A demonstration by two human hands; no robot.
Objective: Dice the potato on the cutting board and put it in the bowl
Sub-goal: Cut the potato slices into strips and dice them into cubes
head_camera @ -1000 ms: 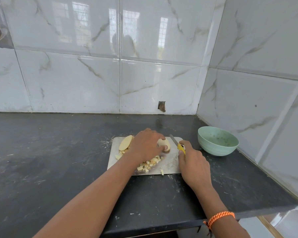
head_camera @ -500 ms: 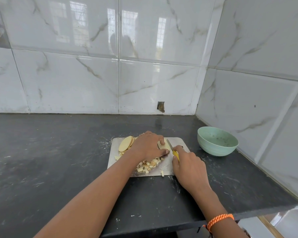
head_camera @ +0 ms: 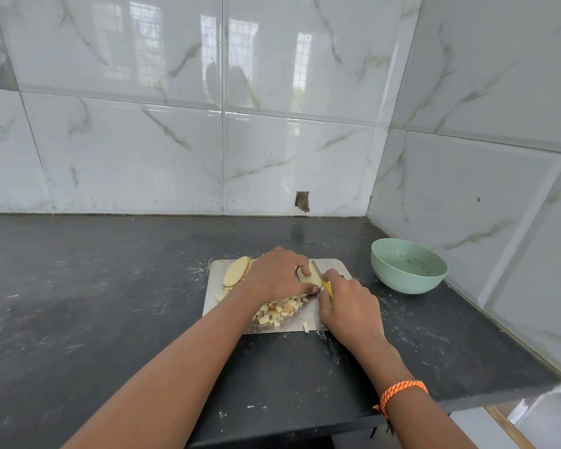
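Observation:
A steel cutting board (head_camera: 308,320) lies on the dark counter. My left hand (head_camera: 277,273) grips a piece of peeled potato (head_camera: 310,276) at the board's far side. My right hand (head_camera: 348,306) holds a yellow-handled knife (head_camera: 324,282) whose blade lies against the right side of that piece. Flat potato slices (head_camera: 237,270) lean stacked at the board's far left. A heap of small potato cubes (head_camera: 280,311) lies near the board's front, partly hidden by my left forearm. The pale green bowl (head_camera: 408,265) stands to the right of the board.
Tiled walls close off the back and right of the black counter (head_camera: 94,303), meeting in a corner behind the bowl. The counter's front edge runs just below my right wrist. A small hole (head_camera: 302,201) marks the back wall.
My right hand has moved left toward the potato piece, bringing the knife blade up against it. My left hand has stayed on the piece.

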